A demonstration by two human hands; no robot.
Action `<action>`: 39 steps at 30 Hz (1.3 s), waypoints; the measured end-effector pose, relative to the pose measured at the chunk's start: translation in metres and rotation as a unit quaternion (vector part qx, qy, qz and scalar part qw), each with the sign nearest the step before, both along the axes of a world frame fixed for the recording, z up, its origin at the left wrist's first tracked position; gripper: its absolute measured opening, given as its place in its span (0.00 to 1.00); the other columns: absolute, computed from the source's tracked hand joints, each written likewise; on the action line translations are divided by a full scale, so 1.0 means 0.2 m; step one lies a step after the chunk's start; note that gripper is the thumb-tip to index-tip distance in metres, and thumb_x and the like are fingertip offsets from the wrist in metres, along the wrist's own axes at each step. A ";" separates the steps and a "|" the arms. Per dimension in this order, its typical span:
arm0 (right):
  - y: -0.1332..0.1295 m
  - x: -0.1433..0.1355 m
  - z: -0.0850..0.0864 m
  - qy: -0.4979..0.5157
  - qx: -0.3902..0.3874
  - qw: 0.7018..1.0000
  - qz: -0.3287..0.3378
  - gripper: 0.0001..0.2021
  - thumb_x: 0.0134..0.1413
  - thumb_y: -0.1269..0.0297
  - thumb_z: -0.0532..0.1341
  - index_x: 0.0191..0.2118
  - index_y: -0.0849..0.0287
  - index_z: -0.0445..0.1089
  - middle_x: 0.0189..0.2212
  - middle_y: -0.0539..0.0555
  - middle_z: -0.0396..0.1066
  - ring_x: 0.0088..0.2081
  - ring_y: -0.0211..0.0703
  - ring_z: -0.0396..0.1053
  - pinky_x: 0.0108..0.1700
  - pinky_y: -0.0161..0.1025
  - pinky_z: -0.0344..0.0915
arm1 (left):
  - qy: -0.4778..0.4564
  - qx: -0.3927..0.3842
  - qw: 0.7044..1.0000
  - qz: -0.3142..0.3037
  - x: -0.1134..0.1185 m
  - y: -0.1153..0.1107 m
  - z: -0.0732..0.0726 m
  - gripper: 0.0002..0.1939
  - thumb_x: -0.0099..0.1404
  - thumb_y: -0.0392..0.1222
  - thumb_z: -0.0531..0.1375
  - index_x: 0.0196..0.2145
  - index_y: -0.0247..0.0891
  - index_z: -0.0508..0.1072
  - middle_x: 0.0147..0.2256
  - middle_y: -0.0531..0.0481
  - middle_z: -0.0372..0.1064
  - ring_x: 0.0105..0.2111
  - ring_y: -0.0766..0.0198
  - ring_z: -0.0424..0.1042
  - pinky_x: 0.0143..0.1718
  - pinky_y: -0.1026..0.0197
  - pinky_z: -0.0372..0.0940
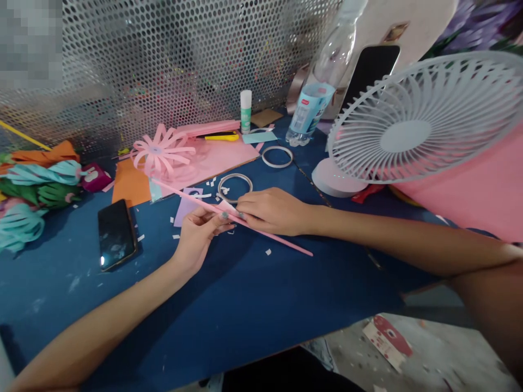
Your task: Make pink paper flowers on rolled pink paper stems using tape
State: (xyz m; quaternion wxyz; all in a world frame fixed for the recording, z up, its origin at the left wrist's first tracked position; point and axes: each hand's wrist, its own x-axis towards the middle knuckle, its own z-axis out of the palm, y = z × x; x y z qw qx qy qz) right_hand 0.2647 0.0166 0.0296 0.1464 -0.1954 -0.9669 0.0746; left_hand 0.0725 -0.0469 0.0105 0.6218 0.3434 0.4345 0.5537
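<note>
A thin pink stick [281,240] slants across the blue table, its far end reaching a pink flower of looped paper strips [155,149]. My left hand [199,233] is closed in a pinch around the stick near its middle. From the other side, the fingers of my right hand [272,211] are closed on the same stick. A small pale pink paper piece [227,207] lies against the stick between my fingertips; how it is fastened, I cannot tell. Just beyond my hands are a roll of tape [235,175] and a purple paper piece [186,209].
A black phone [117,234] lies left. Behind are a glue stick [245,111], a yellow cutter [223,137], a second tape roll [278,147] and a plastic bottle [312,103]. A white fan [406,136] stands right. Paper flowers [44,173] crowd the left edge.
</note>
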 end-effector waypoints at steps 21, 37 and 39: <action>0.00 0.03 0.05 0.143 0.164 0.976 -0.014 0.15 0.61 0.67 0.52 0.23 0.59 0.64 0.21 0.48 0.65 0.23 0.34 0.58 0.28 0.34 0.52 | 0.030 -0.003 1.000 -0.006 0.01 -0.01 0.01 0.13 0.48 0.43 0.74 0.31 0.36 0.78 0.29 0.49 0.78 0.28 0.65 0.77 0.34 0.63 0.75; 0.00 0.03 0.04 -0.057 0.205 0.976 0.042 0.16 0.69 0.63 0.46 0.36 0.62 0.68 0.33 0.55 0.69 0.32 0.40 0.61 0.29 0.38 0.44 | 0.018 0.006 1.000 0.013 0.01 0.00 0.01 0.13 0.46 0.41 0.74 0.28 0.35 0.78 0.27 0.52 0.75 0.27 0.67 0.75 0.34 0.64 0.74; 0.01 0.03 0.04 -0.066 0.178 0.981 0.050 0.17 0.70 0.63 0.44 0.36 0.62 0.67 0.34 0.55 0.69 0.33 0.40 0.62 0.29 0.38 0.45 | 0.022 0.006 1.000 0.010 0.01 -0.01 0.01 0.13 0.46 0.41 0.74 0.28 0.35 0.78 0.27 0.51 0.75 0.28 0.67 0.75 0.35 0.64 0.75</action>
